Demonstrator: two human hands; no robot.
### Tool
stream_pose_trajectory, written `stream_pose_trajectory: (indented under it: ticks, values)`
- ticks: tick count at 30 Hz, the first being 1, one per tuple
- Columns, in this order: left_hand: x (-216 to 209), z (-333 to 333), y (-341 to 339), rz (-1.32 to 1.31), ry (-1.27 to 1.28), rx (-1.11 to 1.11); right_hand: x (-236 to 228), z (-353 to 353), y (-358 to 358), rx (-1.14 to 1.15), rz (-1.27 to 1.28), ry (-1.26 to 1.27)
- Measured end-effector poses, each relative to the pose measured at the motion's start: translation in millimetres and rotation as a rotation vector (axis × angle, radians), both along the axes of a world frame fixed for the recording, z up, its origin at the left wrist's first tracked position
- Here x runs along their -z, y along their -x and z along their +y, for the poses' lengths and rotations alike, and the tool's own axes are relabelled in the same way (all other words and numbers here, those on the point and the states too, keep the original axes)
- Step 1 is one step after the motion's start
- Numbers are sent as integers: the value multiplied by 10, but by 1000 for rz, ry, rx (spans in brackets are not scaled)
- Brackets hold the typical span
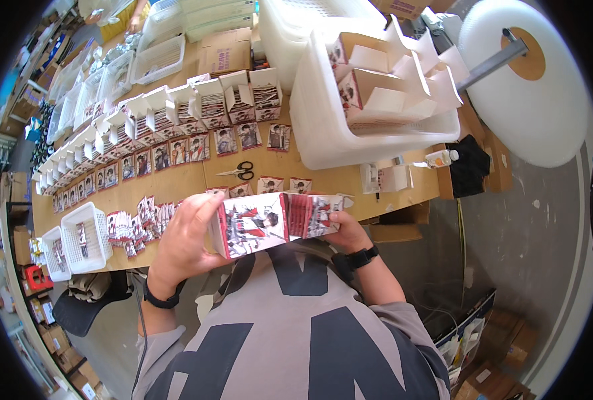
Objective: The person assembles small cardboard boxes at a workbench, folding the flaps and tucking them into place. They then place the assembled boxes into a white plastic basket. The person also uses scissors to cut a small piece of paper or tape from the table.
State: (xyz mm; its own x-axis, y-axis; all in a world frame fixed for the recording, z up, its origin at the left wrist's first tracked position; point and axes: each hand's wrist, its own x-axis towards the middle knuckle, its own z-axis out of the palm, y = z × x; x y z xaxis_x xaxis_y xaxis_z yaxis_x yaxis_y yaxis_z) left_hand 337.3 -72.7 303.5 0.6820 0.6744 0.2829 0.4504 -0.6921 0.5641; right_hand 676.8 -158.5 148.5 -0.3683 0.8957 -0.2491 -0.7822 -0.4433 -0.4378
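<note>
I hold a printed red-and-white cardboard box (270,223) in front of my chest, lying sideways. My left hand (186,240) grips its left end, fingers wrapped over the top edge. My right hand (346,230) holds the right end, where the flaps look open. Both wrists wear black bands. The box hovers at the near edge of the wooden table (176,183).
Rows of open white boxes (196,107) and printed cards (176,153) line the table. Scissors (238,171) lie near the middle. A white bin (376,127) holds folded boxes. Small white baskets (86,237) stand at left. A bubble wrap roll (536,100) hangs at right.
</note>
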Motion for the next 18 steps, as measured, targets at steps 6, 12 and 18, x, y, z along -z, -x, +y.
stream_pose_trajectory:
  ticks: [6, 12, 18]
  values:
    - [183, -99, 545, 10, 44, -375, 245, -221, -638, 151, -220, 50]
    - [430, -313, 807, -35, 116, -668, 418, -123, -1314, -169, -747, 185]
    - [594, -541, 845, -70, 172, -791, 1035, 448, -1297, -674, -1252, -40]
